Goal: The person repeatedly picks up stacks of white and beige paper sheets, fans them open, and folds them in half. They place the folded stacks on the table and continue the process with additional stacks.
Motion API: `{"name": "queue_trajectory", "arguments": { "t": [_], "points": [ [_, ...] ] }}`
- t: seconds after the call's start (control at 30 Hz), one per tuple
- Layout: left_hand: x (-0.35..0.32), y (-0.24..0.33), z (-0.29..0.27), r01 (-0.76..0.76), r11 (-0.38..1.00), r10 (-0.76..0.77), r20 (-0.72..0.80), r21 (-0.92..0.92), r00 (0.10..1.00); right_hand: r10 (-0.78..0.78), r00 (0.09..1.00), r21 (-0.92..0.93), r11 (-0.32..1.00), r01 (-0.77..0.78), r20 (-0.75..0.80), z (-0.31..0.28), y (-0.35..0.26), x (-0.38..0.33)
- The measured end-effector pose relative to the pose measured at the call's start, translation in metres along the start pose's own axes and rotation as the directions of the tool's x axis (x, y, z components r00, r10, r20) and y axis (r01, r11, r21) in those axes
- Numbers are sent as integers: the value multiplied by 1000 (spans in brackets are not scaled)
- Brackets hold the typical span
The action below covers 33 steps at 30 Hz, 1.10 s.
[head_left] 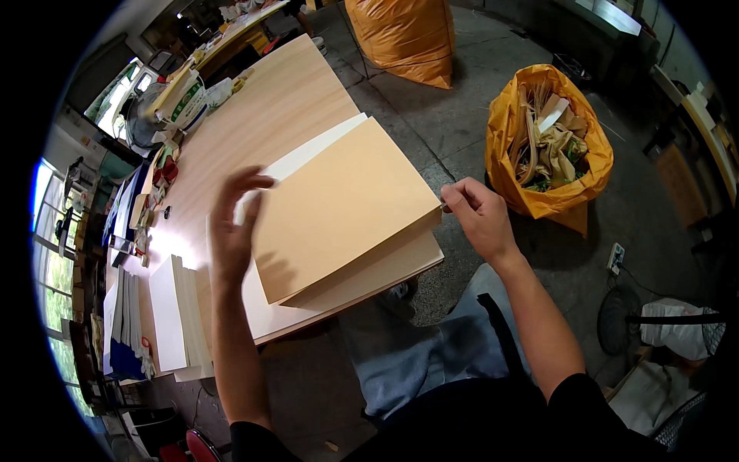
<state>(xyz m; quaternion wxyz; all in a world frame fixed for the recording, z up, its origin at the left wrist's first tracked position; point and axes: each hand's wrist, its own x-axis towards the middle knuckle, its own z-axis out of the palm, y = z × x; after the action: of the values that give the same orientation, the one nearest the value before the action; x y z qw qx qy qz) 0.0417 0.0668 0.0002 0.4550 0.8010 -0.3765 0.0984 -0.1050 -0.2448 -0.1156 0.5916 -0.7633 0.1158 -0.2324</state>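
A stack of large tan paper sheets lies askew near the table's front corner, its near edge raised. Under it, a white sheet or board shows at the near side, and more white paper juts out behind. My left hand, blurred by motion, hovers at the stack's left edge with thumb and fingers apart, and its shadow falls on the top sheet. At the right corner of the stack, my right hand is closed in a pinch on the tan sheet's corner; its fingertips partly hide the contact.
White paper stacks stand at the table's left end. Small tools and a white bucket line the far left side of the wooden table. An orange sack of scraps stands on the floor at right, and another orange sack beyond.
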Motion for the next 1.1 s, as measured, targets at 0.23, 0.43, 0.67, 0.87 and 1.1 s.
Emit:
{"name": "queue_trajectory", "arguments": {
  "t": [0.23, 0.43, 0.67, 0.87, 1.1],
  "points": [
    [44, -46, 15, 157, 923, -243, 217, 352, 945, -110, 976, -159, 977, 141, 190, -10, -10, -10],
    [82, -84, 35, 411, 804, -574, 386, 429, 722, -226, 950, -226, 935, 274, 217, 3, -10, -5],
    [80, -76, 47, 337, 814, -519, 332, 473, 788, -250, 959, -221, 936, 274, 131, 7, -3, -3],
    [70, -78, 49, 405, 809, -528, 225, 426, 819, -204, 970, -146, 964, 222, 131, 9, -8, -5],
    [72, -78, 50, 353, 823, -492, 247, 445, 835, -264, 946, -277, 910, 308, 185, 4, -9, 5]
  ]
}}
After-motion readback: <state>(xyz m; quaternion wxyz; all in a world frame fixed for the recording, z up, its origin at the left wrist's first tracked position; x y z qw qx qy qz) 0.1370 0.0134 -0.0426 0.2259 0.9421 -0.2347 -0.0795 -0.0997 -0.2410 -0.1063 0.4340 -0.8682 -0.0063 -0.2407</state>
